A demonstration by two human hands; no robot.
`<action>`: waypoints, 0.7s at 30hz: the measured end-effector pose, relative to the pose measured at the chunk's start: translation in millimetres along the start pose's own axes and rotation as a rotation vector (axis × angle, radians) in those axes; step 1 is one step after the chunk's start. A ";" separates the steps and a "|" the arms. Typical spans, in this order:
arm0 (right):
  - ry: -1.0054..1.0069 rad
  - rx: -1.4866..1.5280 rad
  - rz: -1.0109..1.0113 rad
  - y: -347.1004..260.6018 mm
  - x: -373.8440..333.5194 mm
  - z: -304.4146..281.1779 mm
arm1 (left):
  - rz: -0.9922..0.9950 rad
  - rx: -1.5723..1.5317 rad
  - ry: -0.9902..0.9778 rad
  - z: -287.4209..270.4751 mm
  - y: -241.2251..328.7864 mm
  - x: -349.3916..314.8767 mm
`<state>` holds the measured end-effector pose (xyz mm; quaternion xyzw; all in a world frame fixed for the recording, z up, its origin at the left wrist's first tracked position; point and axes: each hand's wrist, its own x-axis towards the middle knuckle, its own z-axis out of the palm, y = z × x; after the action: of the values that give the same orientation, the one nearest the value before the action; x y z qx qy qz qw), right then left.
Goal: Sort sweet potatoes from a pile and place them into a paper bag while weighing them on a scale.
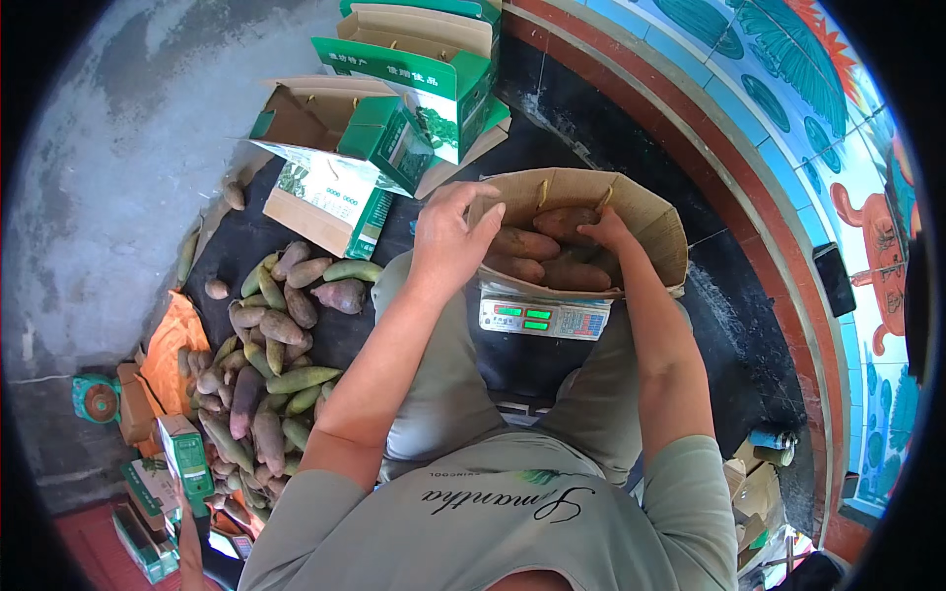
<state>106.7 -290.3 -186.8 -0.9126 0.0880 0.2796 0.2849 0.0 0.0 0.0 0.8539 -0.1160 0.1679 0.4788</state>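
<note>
An open cardboard box (662,231) rests on a white digital scale (542,318) between my knees. Several thick reddish-brown root vegetables lie inside, one root (566,226) by the far wall. My right hand (611,231) reaches into the box with its fingers closed on that far root. At the box's left rim is my left hand (448,236), its thumb and fingers apart and nothing visible in it. Two yellow cord handles stick up from the box's far wall. The undersides of the lower roots are hidden.
A large pile of green and purplish roots (268,399) lies to the left on black sheeting. Open green-and-white cartons (330,187) stand at the far left. A phone (834,279) lies by the tiled wall at right. Another person's arm (189,537) shows at the lower left beside cartons.
</note>
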 end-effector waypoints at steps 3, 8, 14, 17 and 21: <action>0.162 0.142 0.001 -0.3 -2.5 11.0 | -0.011 -0.009 -0.012 0.8 3.3 -0.2; 0.291 0.081 -0.006 -14.3 -9.7 8.6 | 0.041 -0.021 -0.014 5.8 2.6 5.1; 0.317 -0.098 -0.091 -46.8 -40.6 -14.1 | 0.003 0.007 -0.060 5.7 4.4 3.4; 0.277 -0.020 -0.067 -34.3 -43.1 -38.6 | 0.027 -0.010 -0.066 5.0 7.5 4.5; 0.142 0.282 -0.071 -35.1 -60.9 -48.9 | 0.022 -0.033 -0.052 2.9 6.2 3.2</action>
<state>90.0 -289.2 -102.8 -0.8836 0.1141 0.1888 0.4130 1.2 -5.8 4.7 0.8485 -0.1409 0.1490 0.4879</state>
